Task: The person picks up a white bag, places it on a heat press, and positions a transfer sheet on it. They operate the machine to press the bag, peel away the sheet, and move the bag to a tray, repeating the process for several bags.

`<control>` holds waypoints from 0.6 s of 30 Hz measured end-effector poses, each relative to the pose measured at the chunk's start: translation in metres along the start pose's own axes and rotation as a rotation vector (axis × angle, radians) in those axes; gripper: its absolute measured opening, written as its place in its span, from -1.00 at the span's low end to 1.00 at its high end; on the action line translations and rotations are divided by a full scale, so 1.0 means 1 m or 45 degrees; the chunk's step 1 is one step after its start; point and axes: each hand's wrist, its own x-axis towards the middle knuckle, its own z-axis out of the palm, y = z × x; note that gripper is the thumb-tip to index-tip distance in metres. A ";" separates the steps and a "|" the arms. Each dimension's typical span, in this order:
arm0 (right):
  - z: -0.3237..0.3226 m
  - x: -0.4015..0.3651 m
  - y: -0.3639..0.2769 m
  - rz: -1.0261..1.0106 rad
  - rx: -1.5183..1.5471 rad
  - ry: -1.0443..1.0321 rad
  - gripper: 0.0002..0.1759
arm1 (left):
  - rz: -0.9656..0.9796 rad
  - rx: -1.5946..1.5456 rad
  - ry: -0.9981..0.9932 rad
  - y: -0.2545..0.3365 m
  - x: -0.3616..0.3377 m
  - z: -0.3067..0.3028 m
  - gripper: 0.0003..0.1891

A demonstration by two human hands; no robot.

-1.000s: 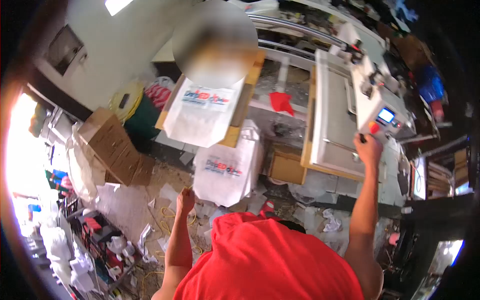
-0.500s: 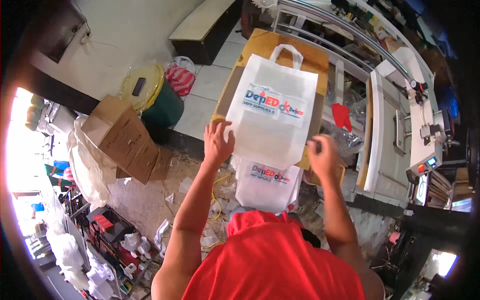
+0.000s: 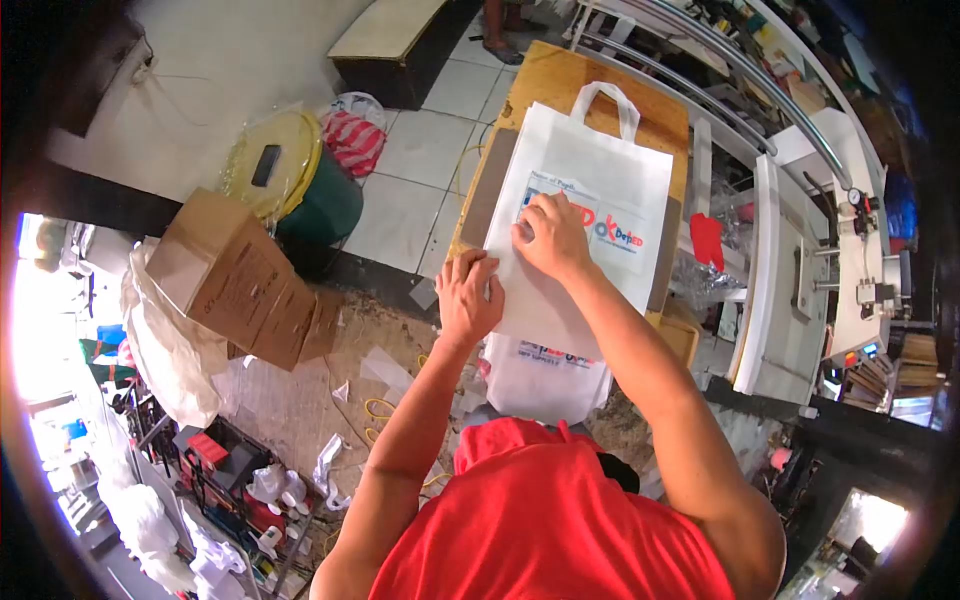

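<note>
A white fabric bag (image 3: pixel 590 270) with two loop handles lies flat on a wooden board (image 3: pixel 520 90). Blue and red DepED print (image 3: pixel 620 232) crosses its upper half, partly covered by my hand. My right hand (image 3: pixel 553 235) rests on the print with its fingers curled down; what they hold, if anything, is hidden. At the bag's left edge, my left hand (image 3: pixel 468 293) lies with fingers slightly apart, touching the fabric. A second printed white bag (image 3: pixel 548 385) hangs below the first, near my lap.
To the right stands a white press machine (image 3: pixel 850 270) with a metal bar and gauge; a red cloth piece (image 3: pixel 706 241) lies beside it. Left are a cardboard box (image 3: pixel 240 275) and a green bin (image 3: pixel 325 205) with a yellow lid. Another person's foot (image 3: pixel 502 50) shows at the top.
My right hand has moved from the bag's lower right edge up and left onto the print. My left hand stays at the left edge. The view has shifted slightly.
</note>
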 end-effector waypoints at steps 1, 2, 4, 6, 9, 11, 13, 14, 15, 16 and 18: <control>0.004 0.002 0.003 -0.008 0.028 0.025 -0.86 | 0.001 -0.003 -0.003 0.000 0.000 0.000 -0.72; 0.006 0.004 0.008 -0.015 0.055 0.052 -0.89 | -0.005 0.009 -0.003 0.000 0.001 -0.001 -0.72; 0.004 0.009 0.025 0.095 0.079 0.120 -0.91 | -0.005 0.014 -0.009 0.001 0.002 0.001 -0.72; 0.004 0.012 0.053 0.320 0.094 0.263 -0.92 | -0.014 0.011 -0.007 0.000 0.001 0.001 -0.72; -0.019 0.010 0.102 0.758 0.299 0.175 -0.84 | -0.020 0.002 -0.008 0.002 0.003 0.000 -0.71; -0.044 0.009 0.127 1.016 0.328 0.162 -0.72 | -0.005 0.011 -0.003 0.002 0.002 0.001 -0.71; -0.054 -0.011 0.179 1.135 0.195 0.182 -0.55 | 0.015 0.014 -0.004 0.000 0.002 0.003 -0.71; -0.079 -0.009 0.185 1.207 0.093 0.062 -0.52 | 0.023 0.022 0.008 0.000 0.002 0.003 -0.72; -0.088 -0.018 0.202 1.238 0.033 0.177 -0.53 | 0.032 0.029 0.019 0.000 0.002 0.004 -0.73; -0.108 -0.027 0.220 1.257 0.011 0.110 -0.52 | 0.054 0.021 0.019 0.000 0.003 0.004 -0.73; -0.135 -0.055 0.257 1.281 -0.101 0.319 -0.49 | 0.055 0.007 0.011 0.001 0.003 0.004 -0.74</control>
